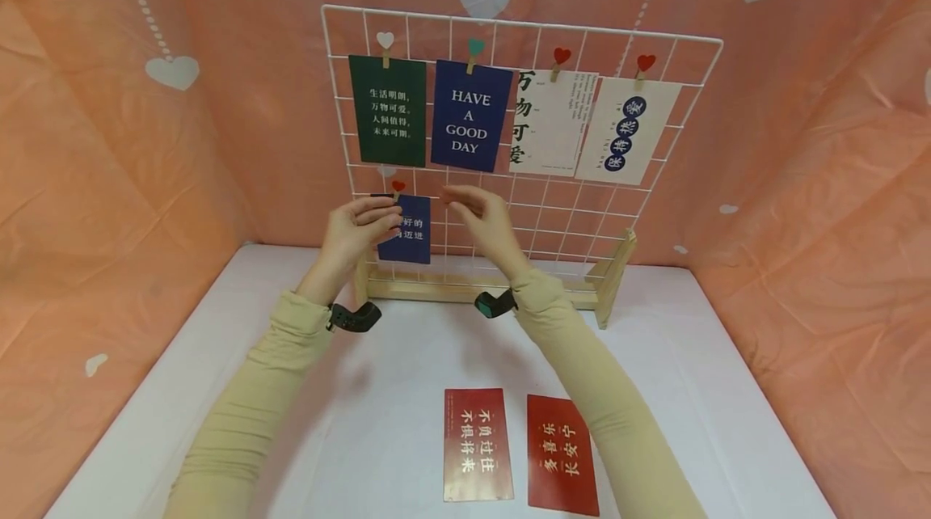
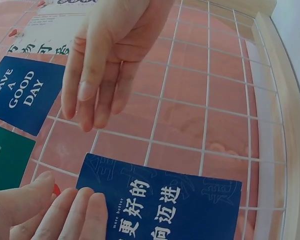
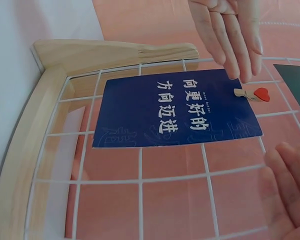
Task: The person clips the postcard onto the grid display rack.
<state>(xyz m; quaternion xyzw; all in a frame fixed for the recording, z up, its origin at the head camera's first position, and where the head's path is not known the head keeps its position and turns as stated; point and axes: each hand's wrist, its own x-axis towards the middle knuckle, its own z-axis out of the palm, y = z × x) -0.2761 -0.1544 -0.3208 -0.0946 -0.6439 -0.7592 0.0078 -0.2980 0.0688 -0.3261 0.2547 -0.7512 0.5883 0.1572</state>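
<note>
My left hand [image 1: 356,234] is beside a blue card [image 1: 416,251] with white characters, on the lower left of a white wire grid [image 1: 722,42]. A small wooden clothespin with a red heart [image 3: 261,94] clips the card's top edge. In the right wrist view, the left fingers [image 3: 233,47] are nearly straight, their tips overlapping the card's edge close by the clothespin. My right hand [image 1: 486,224] hovers right of the card in front of the grid, fingers extended and slightly bent, holding nothing.
Along the grid's top hang a green card [image 1: 393,115], a blue "HAVE A GOOD DAY" card [image 1: 469,119] and two white cards [image 1: 556,127], each clipped. Wooden feet [image 1: 611,284] support the grid. Two red cards [image 1: 476,446] lie on the white table [image 1: 349,438].
</note>
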